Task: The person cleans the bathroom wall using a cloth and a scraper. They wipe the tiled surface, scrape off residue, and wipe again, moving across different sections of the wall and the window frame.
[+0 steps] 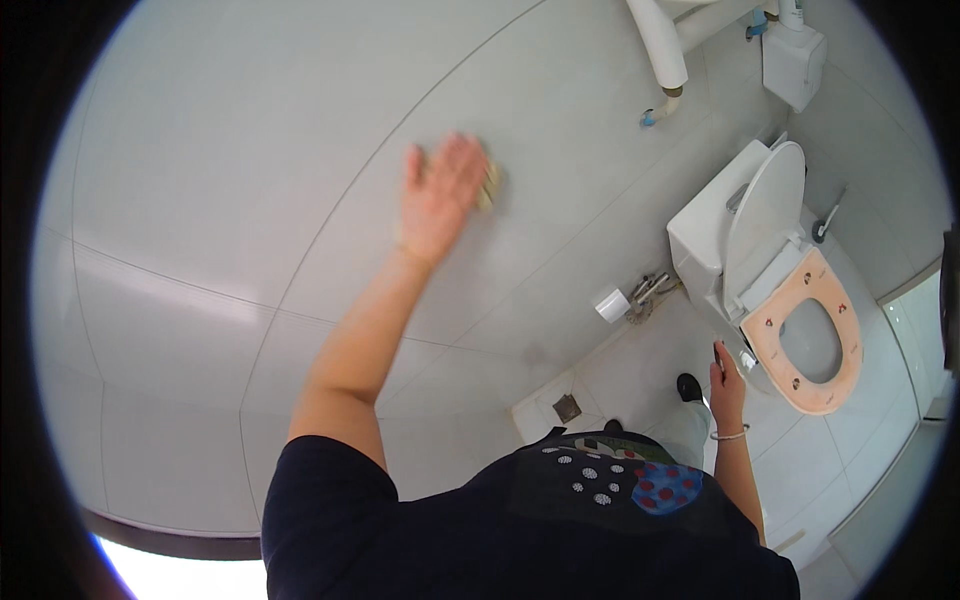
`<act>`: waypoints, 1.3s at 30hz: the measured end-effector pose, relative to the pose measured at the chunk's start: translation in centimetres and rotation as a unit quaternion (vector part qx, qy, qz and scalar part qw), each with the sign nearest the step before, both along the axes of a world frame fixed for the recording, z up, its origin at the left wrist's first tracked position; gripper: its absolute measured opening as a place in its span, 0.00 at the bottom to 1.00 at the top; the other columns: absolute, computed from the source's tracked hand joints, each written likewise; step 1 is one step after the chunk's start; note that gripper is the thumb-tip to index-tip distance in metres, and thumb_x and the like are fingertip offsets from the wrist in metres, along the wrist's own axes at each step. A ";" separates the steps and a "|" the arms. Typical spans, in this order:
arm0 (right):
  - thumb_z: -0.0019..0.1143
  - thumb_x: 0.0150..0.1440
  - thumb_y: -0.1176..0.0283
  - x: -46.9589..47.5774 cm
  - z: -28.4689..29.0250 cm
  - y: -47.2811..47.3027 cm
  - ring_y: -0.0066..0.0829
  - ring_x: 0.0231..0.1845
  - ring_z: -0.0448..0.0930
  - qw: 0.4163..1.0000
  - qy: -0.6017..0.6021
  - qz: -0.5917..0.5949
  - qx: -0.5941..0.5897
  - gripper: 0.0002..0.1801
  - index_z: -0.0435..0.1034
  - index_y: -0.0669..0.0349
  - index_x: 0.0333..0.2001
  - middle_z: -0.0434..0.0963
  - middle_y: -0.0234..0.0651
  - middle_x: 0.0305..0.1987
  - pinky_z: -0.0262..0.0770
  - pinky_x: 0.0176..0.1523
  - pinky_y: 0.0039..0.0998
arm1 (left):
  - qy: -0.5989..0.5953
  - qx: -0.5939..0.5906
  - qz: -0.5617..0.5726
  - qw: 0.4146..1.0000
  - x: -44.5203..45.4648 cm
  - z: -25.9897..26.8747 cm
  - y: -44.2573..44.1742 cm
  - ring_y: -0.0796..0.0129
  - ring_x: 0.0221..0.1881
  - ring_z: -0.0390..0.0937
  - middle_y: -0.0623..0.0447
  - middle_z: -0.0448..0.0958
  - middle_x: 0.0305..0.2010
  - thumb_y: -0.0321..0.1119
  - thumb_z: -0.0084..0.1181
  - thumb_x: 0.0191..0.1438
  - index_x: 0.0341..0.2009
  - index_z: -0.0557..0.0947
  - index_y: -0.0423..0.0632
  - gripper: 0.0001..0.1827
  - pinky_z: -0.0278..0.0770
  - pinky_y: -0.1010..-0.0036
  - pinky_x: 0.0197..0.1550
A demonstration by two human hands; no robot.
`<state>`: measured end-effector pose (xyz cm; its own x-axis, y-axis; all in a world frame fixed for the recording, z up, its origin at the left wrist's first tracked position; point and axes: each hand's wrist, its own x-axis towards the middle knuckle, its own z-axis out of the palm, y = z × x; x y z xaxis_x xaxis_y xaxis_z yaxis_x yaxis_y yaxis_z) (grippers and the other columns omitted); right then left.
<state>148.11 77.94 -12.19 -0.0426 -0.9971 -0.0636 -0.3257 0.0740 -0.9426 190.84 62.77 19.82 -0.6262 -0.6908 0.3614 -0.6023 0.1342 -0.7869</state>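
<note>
My left hand (444, 196) is raised against the grey tiled wall (360, 90). Under its palm and fingers a yellowish cloth (490, 187) is pressed to the wall; only its right edge shows, slightly blurred. Low at my right side, near the toilet, my right hand (727, 379) has its fingers curled around a small dark object (718, 355), too little of which shows to name. A bracelet (730, 433) circles that wrist.
To the right stands a white toilet (694, 214), lid raised, with a peach seat cover (844, 341). A toilet paper roll (612, 305) and metal valve (646, 292) are by the wall. White pipes (660, 45) hang above; a floor drain (566, 407) lies below, a toilet brush (827, 217) beyond.
</note>
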 end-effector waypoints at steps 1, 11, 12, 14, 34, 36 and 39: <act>0.48 0.61 0.74 0.6 0.6 -0.5 0.39 0.52 0.80 1.000 0.005 0.000 -0.004 0.23 0.66 0.56 0.61 0.77 0.46 0.55 0.74 0.52 0.31 | 0.025 -0.062 -0.026 0.997 -0.7 3.3 -1.1 0.62 0.68 0.61 0.56 0.67 0.66 0.31 0.51 0.54 0.57 0.75 0.55 0.24 0.51 0.48 0.68; 0.49 0.61 0.74 2.3 1.1 0.2 0.42 0.48 0.81 0.998 0.029 0.036 0.040 0.23 0.66 0.56 0.61 0.78 0.46 0.53 0.75 0.50 0.31 | 0.006 0.054 0.036 0.998 -1.4 -4.5 -0.4 0.60 0.71 0.54 0.55 0.61 0.70 0.29 0.49 0.55 0.60 0.72 0.52 0.26 0.50 0.51 0.69; 0.49 0.61 0.74 2.3 1.0 0.5 0.42 0.48 0.81 0.998 0.025 0.035 0.041 0.23 0.66 0.56 0.61 0.78 0.46 0.53 0.75 0.49 0.31 | -0.035 0.133 0.021 0.990 -0.9 -7.7 0.7 0.61 0.72 0.53 0.55 0.59 0.71 0.31 0.48 0.56 0.61 0.71 0.52 0.26 0.49 0.52 0.70; 0.50 0.60 0.74 2.2 0.8 0.7 0.41 0.49 0.81 0.999 0.019 0.026 0.014 0.23 0.67 0.56 0.60 0.77 0.45 0.54 0.74 0.50 0.31 | -0.092 0.254 0.039 0.962 -0.9 -11.7 2.8 0.62 0.72 0.53 0.56 0.59 0.71 0.33 0.47 0.57 0.61 0.71 0.52 0.25 0.47 0.55 0.71; 0.37 0.68 0.65 12.5 19.2 -4.9 0.19 0.15 0.68 0.790 -0.467 0.343 0.200 0.17 0.61 0.60 0.56 0.78 0.40 0.30 0.63 0.20 0.20 | 0.931 0.353 0.031 0.084 -6.5 -13.1 12.3 0.60 0.49 0.76 0.47 0.76 0.49 0.36 0.53 0.62 0.57 0.71 0.40 0.21 0.76 0.66 0.52; 0.38 0.68 0.64 13.3 18.5 -5.1 0.20 0.14 0.68 0.803 -0.431 0.347 0.221 0.14 0.64 0.60 0.51 0.78 0.40 0.30 0.63 0.20 0.19 | 0.934 0.354 0.044 0.018 -6.7 -13.4 12.3 0.60 0.48 0.77 0.47 0.76 0.48 0.38 0.53 0.62 0.55 0.71 0.41 0.21 0.76 0.65 0.52; 0.40 0.67 0.64 14.5 18.4 -5.2 0.19 0.14 0.68 0.832 -0.345 0.360 0.242 0.12 0.67 0.60 0.41 0.78 0.37 0.27 0.63 0.20 0.20 | 0.907 0.408 0.035 -0.100 -6.7 -12.7 12.8 0.60 0.47 0.77 0.47 0.77 0.47 0.39 0.55 0.61 0.53 0.73 0.41 0.20 0.77 0.64 0.50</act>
<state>162.61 72.72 6.23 0.7682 -0.5985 -0.2271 0.1569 0.5200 -0.8396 184.15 75.53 7.17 -0.1656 -0.8659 -0.4720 0.6100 -0.4660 0.6408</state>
